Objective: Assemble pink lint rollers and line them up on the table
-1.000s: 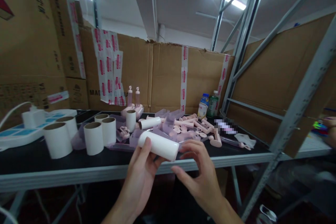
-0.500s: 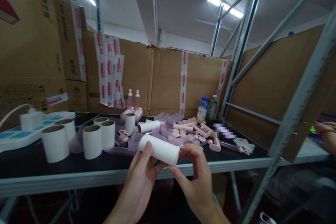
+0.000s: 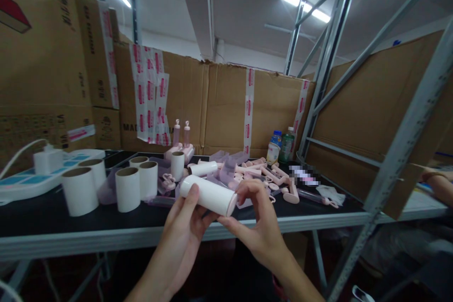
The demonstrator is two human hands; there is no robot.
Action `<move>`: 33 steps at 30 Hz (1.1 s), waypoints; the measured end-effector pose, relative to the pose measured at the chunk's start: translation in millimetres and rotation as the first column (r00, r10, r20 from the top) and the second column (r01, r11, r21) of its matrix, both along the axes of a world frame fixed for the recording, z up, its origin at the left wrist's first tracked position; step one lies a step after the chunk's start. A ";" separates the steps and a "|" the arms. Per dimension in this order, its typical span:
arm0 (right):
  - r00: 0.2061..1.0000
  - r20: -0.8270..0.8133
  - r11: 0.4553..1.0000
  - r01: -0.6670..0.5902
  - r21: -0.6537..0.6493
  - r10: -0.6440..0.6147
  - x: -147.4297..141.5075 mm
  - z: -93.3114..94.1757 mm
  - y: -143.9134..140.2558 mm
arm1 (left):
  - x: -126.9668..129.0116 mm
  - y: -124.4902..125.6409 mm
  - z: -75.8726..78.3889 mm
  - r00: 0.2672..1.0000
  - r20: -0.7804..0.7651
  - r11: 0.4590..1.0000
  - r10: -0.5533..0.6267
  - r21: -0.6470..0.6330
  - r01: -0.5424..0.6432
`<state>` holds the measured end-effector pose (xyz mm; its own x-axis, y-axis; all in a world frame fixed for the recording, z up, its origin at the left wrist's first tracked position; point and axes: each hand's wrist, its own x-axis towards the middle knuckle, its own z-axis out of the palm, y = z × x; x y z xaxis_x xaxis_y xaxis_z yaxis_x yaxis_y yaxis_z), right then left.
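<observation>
Two hands (image 3: 226, 226) on one white roll (image 3: 208, 195); five upright rolls (image 3: 127, 188) nearby.

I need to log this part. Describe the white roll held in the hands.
The roll is a plain white cylinder, paper-like, lying nearly level and tilted down to the right, just above the table edge. The left hand cradles it from below with the thumb on top; the right hand pinches its pinkish right end.

Only partial black print "MAD" reads on the cardboard box (image 3: 106, 127); other carton markings are illegible.
</observation>
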<state>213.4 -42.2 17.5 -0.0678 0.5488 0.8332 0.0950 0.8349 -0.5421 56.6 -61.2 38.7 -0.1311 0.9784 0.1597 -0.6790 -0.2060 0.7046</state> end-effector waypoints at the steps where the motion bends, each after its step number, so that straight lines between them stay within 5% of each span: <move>1: 1.000 -0.011 0.999 -0.027 -0.018 0.027 0.0 0.6 2.2 | -0.8 1.3 -0.5 1.000 -0.010 1.000 0.004 -0.005 -0.004; 12: 0.981 -0.166 0.975 -0.128 -0.180 0.098 -0.6 -2.3 8.9 | -12.1 3.5 9.2 0.994 -0.005 0.994 0.112 0.016 -0.112; 16: 0.990 -0.143 0.984 -0.040 -0.172 0.015 9.7 2.7 8.1 | -17.4 6.0 5.8 0.963 -0.205 0.981 0.173 0.118 -0.151; 18: 0.998 -0.053 0.991 -0.025 -0.132 0.018 16.1 8.0 4.4 | -22.1 6.2 4.5 0.876 -0.431 0.964 0.215 0.236 -0.121; 21: 0.994 0.110 0.998 0.003 -0.058 0.004 23.5 17.5 -4.5 | -29.9 3.6 5.6 0.604 -0.739 0.915 0.300 0.401 0.036; 24: 0.963 0.265 0.999 0.038 0.010 -0.039 27.4 25.0 -12.2 | -34.9 -0.1 9.1 0.365 -0.830 0.850 0.422 0.502 0.159; 27: 0.939 0.343 1.000 0.019 0.019 -0.024 28.8 28.2 -15.5 | -36.9 -1.8 11.0 0.286 -0.843 0.825 0.456 0.521 0.221; 33: 0.937 0.343 0.997 -0.047 -0.064 0.066 30.3 27.3 -14.6 | -39.3 -1.2 7.9 0.250 -0.860 0.832 0.445 0.500 0.239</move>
